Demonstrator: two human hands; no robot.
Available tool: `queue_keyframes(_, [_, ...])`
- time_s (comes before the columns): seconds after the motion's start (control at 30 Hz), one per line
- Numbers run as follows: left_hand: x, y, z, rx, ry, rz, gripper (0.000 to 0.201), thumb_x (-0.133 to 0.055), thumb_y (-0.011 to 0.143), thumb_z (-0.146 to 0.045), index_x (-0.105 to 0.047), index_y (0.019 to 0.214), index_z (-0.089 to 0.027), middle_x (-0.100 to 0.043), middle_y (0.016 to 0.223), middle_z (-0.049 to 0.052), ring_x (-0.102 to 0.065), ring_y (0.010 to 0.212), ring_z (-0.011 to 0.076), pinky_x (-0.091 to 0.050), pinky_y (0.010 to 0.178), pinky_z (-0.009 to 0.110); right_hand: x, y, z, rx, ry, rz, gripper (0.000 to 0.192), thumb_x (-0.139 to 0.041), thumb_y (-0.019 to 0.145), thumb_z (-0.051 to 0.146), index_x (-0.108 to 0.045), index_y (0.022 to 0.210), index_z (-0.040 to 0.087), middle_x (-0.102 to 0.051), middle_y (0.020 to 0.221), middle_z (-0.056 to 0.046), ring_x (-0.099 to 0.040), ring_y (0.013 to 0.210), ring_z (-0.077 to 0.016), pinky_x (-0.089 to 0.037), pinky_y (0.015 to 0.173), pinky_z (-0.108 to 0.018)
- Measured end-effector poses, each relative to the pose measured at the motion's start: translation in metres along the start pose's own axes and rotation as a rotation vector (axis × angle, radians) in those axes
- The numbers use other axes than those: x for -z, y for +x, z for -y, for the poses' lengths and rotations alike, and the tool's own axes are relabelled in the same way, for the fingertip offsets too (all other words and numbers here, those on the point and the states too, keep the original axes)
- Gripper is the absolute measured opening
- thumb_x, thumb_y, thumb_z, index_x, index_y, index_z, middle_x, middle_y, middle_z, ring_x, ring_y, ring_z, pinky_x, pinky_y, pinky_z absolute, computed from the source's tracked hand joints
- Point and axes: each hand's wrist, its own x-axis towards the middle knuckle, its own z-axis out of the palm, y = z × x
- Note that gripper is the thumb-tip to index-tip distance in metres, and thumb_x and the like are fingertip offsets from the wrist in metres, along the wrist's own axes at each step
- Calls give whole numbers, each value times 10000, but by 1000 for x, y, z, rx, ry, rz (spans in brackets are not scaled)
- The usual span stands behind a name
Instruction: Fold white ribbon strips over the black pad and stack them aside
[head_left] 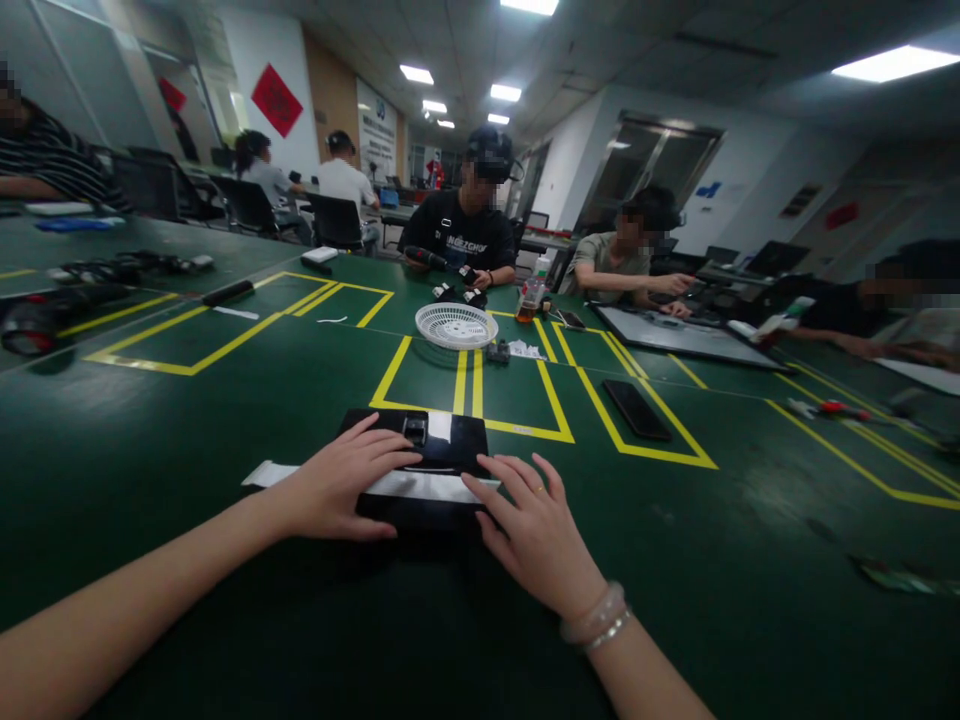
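Observation:
A glossy black, flat rectangular object (439,518) lies on the table in front of me; its exact kind I cannot make out. Near its far edge are a small dark square part (414,430) and a white label (439,427). Across its middle runs a white paper-like strip (427,485), with one end sticking out past the left side. My left hand (341,482) rests over the left part of the object and strip, fingers stretched out. At the right edge, my right hand (532,520) touches the strip's end with its fingers apart. Neither hand grips anything.
Yellow tape outlines mark the green table (187,470). Beyond the object stand a round white slotted grille (456,326) and a bottle (530,297). A black phone (636,408) lies to the right, a power tool (34,322) far left. Several people sit around.

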Motion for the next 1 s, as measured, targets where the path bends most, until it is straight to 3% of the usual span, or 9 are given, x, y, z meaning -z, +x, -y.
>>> queue_keyframes(0.17, [19,-13,40,145,84,-105,615,-648,895,-546,-522,1387,-199,-516,1374,95,-447,1291,307,-60,1188,571,0,-1,-2,-11,10,-15,419,-519,944,240,-530,1356,319,-535,1438,-38,-456,1326,-261,-222,1145,-536])
queue_keyframes(0.33, [22,-56,129,396,176,-370,595,-606,810,-665,-680,1157,-189,-636,1193,93,-493,1218,340,13,1141,573,-3,-2,-2,-20,29,-7,400,-530,945,239,-546,1334,331,-544,1425,-19,-444,1333,-250,-214,1151,-534])
queue_keyframes(0.43, [19,-96,185,532,188,-561,526,-708,686,-665,-724,939,-204,-689,1053,108,-289,1364,420,83,1068,586,-4,-3,-2,-11,40,0,360,-535,950,255,-574,1300,329,-553,1411,-21,-442,1334,-254,-214,1150,-543])
queue_keyframes(0.53, [19,-137,219,608,138,-640,449,-726,674,-609,-716,833,-189,-697,1044,115,58,1423,433,40,993,618,-5,-3,-2,-1,38,6,333,-550,948,275,-593,1275,328,-560,1403,-23,-444,1332,-259,-223,1148,-547])
queue_keyframes(0.6, [21,-159,228,716,146,-654,472,-729,656,-622,-695,738,-158,-702,973,142,142,1397,440,-20,928,637,-5,-3,-1,2,38,9,334,-559,942,266,-599,1267,329,-565,1397,-23,-453,1324,-260,-234,1144,-549])
queue_keyframes(0.67, [23,-174,231,851,186,-657,554,-708,636,-676,-647,633,-125,-693,848,166,113,1384,472,-77,858,641,-5,-3,-1,4,42,13,340,-567,934,249,-605,1262,330,-571,1390,-25,-463,1316,-261,-243,1141,-553])
queue_keyframes(0.8, [23,-187,234,862,43,-453,665,-548,748,-704,-547,513,-82,-642,685,172,56,1378,489,-169,762,585,-5,-2,-2,-3,56,31,347,-574,923,231,-609,1254,331,-575,1383,-23,-464,1318,-262,-240,1141,-569])
queue_keyframes(0.87, [22,-187,234,939,50,-430,689,-528,723,-737,-571,540,-74,-623,665,169,-14,1362,526,-187,722,556,-5,-2,-2,-8,69,38,349,-570,924,230,-607,1255,334,-575,1383,-19,-459,1322,-263,-243,1138,-574])
queue_keyframes(1.0, [22,-179,229,1206,192,-541,734,-567,559,-797,-660,713,-85,-621,718,150,-234,1278,582,-202,681,515,-5,-2,-1,-9,79,38,351,-577,917,226,-615,1250,329,-582,1376,-28,-470,1311,-270,-254,1134,-580])
